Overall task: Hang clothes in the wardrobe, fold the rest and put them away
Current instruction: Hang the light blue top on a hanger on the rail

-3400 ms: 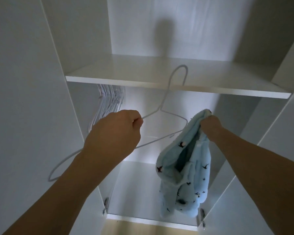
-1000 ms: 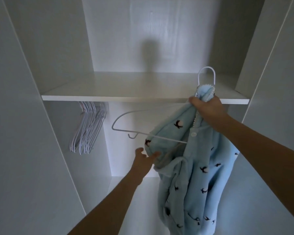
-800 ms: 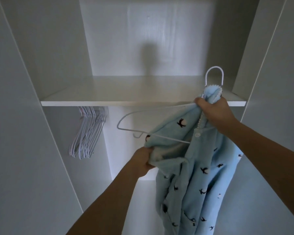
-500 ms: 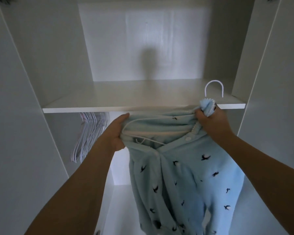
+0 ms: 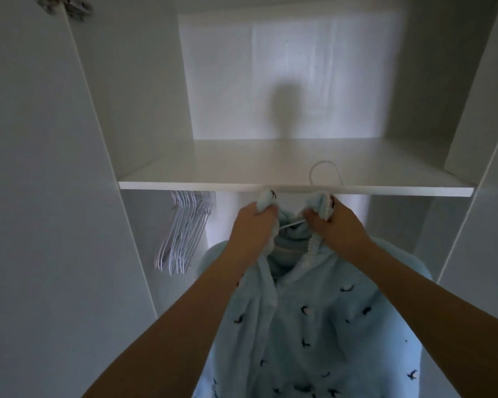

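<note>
roughly midway with this one garment: light blue fleece top (image 5: 314,326) draped over a white wire hanger (image 5: 325,170), shoulders seemingly seated, front open. left hand (image 5: 253,225) bunching the left collar edge, right hand (image 5: 337,222) gripping the right collar edge, both closed on fabric just under the wardrobe shelf (image 5: 270,185). hook poking up in front of the shelf edge, not yet on any rail; rail itself hidden. spare hangers (image 5: 184,231) bunched to the left. probably left: hooking on, then folding whatever remains, none of it in view.

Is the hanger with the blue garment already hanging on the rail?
No, both hands hold the garment, and the hanger hook shows before the shelf.
</note>
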{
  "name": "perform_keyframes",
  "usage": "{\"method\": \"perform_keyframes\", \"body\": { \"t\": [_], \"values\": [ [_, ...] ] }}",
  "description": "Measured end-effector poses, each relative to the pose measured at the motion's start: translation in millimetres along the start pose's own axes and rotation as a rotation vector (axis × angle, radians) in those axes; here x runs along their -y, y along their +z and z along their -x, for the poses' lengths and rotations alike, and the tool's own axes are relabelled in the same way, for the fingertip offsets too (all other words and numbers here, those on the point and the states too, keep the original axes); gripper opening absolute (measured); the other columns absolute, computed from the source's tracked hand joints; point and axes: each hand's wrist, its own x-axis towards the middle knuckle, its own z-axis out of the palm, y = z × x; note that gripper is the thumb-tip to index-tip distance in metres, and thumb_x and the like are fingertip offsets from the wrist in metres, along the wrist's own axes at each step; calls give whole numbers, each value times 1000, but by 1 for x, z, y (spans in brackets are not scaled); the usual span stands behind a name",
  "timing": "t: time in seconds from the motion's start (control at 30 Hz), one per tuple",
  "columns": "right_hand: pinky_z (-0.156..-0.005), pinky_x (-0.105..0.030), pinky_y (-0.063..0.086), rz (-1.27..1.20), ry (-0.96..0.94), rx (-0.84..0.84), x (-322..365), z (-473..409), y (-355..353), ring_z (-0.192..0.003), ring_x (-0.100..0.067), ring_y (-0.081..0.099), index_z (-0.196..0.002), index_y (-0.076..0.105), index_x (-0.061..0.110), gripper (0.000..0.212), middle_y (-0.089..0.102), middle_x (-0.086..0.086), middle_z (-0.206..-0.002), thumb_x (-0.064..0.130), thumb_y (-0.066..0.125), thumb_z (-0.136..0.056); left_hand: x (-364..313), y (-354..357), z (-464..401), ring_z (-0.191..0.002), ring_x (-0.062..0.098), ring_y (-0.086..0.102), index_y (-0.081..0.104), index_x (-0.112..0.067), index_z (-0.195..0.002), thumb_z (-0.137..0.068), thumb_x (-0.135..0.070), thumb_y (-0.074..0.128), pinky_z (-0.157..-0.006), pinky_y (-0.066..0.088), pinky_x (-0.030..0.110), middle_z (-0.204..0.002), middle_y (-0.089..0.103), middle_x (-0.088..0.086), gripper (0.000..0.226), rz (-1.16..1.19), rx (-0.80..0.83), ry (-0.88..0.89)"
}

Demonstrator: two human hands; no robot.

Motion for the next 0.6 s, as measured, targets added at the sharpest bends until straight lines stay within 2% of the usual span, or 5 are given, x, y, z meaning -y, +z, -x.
{"method": "perform_keyframes", "body": {
  "t": [0.1, 0.27, 0.4, 0.5, 0.6],
  "values": [
    [-82, -28, 46, -205, 27, -10, -8, -13, -9, -90, -14, 63, -99, 62, 16, 21, 66, 4, -91, 33, 66, -87, 14, -32, 2, -89, 20, 58, 64, -9, -95, -84, -21, 58, -79, 47, 25, -95, 60, 7, 17, -100, 294, 45],
    [-75, -22, 48, -361, -37, 27, -7, -21, -19, -84, -11, 64, -99, 64, 6, 24, 68, -4, -90, 26, 67, -87, 38, -61, -26, -124, 26, 46, 45, -26, -134, -85, -31, 56, -107, 30, 40, -132, 51, 3, 51, -1087, 16, 293],
    [-73, -15, 44, -270, -31, 70, 4, -19, -3, -81, -4, 59, -103, 61, 13, 27, 64, 6, -89, 35, 65, -87, 32, -48, -20, -99, 26, 59, 60, -8, -114, -98, -23, 43, -78, 41, 27, -112, 64, 11, 28, -1122, 247, 321],
    [-86, -27, 46, -223, -18, 84, 4, -19, 8, -93, -11, 60, -111, 59, 15, 36, 65, 4, -100, 44, 59, -88, 28, -32, -15, -99, 25, 60, 61, -11, -116, -99, -30, 43, -76, 40, 27, -111, 65, 9, 31, -978, 210, 370],
    [-82, -17, 46, -257, -39, 135, 6, -20, 7, -89, -5, 59, -111, 59, 12, 34, 64, 3, -98, 40, 54, -92, 34, -30, -15, -94, 22, 61, 63, -13, -111, -98, -30, 44, -76, 44, 28, -106, 67, 7, 28, -896, 179, 337]
  ]
}}
